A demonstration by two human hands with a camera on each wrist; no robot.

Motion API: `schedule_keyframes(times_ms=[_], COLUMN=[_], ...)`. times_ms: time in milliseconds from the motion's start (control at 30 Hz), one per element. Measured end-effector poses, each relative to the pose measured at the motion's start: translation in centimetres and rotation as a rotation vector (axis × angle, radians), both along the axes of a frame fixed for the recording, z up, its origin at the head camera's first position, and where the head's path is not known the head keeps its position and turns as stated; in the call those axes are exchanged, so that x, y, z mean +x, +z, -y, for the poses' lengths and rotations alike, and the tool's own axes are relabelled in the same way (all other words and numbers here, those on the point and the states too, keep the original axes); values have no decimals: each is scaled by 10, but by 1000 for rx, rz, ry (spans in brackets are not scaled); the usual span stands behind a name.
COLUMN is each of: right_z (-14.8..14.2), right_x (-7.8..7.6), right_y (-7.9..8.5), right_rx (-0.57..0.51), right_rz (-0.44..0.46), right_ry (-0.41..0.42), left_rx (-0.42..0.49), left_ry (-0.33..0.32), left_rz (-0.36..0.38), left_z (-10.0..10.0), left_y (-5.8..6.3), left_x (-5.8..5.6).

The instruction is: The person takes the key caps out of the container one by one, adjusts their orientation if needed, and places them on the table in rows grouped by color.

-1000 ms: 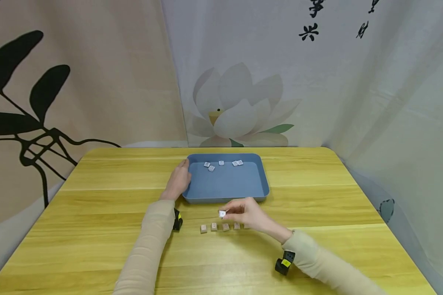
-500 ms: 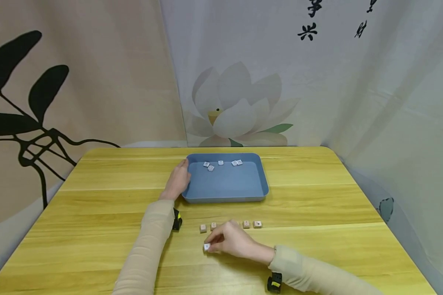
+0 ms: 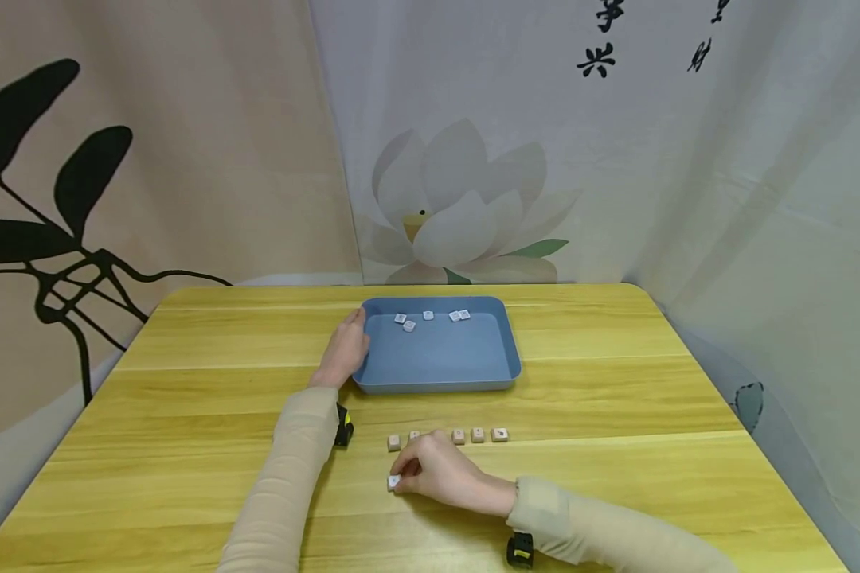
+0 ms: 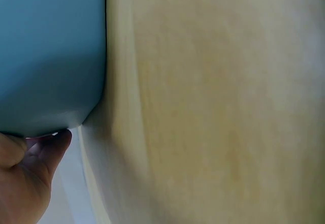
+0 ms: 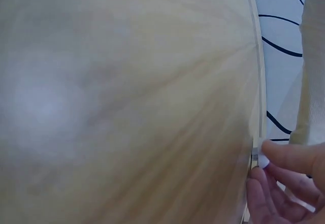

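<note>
right hand (image 3: pixel 440 476) pinching white tile (image 3: pixel 393 481) on counter (image 3: pixel 616 398) in front of blue tray (image 3: pixel 439 354), left hand (image 3: pixel 345 350) relaxed against tray's left rim, tile row (image 3: pixel 459 436) between, tile markings unreadable

Soft, even light is falling from above across the head view, which is staying bright and fairly sharp; the glossy yellow wooden table (image 3: pixel 616 398) is carrying a faint sheen, and the shallow blue plastic tray (image 3: pixel 505 350) is casting only a thin shadow along its near wall. Straight lines are bowing slightly toward the edges of this wide view. Both wrist views are coming out heavily blurred: the wood grain is smearing into pale streaks, a whitish haze is washing over the right wrist view, and the right hand (image 5: pixel 284 183) is showing soft outlines.
</note>
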State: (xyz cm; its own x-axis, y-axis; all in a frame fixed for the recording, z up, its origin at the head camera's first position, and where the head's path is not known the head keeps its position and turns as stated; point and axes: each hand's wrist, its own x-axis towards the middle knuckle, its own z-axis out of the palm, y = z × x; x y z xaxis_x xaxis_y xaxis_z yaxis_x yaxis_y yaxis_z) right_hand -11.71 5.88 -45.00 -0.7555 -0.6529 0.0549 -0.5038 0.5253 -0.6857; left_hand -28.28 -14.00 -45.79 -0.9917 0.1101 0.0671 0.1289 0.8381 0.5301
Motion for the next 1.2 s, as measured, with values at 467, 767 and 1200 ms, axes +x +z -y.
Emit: schedule_keyframes(times_ms=[467, 767, 1200], right_z=[-6, -31, -81], right_x=[-8, -91, -213], right_y=[17, 55, 25], right_rx=[-17, -86, 157], right_rz=[5, -153, -52], right_ry=[3, -96, -180], left_rx=[13, 4, -3], left_ry=[9, 12, -10], left_rz=[8, 9, -25], left_z=[0, 1, 2], left_y=[0, -1, -2], left_x=[0, 0, 0])
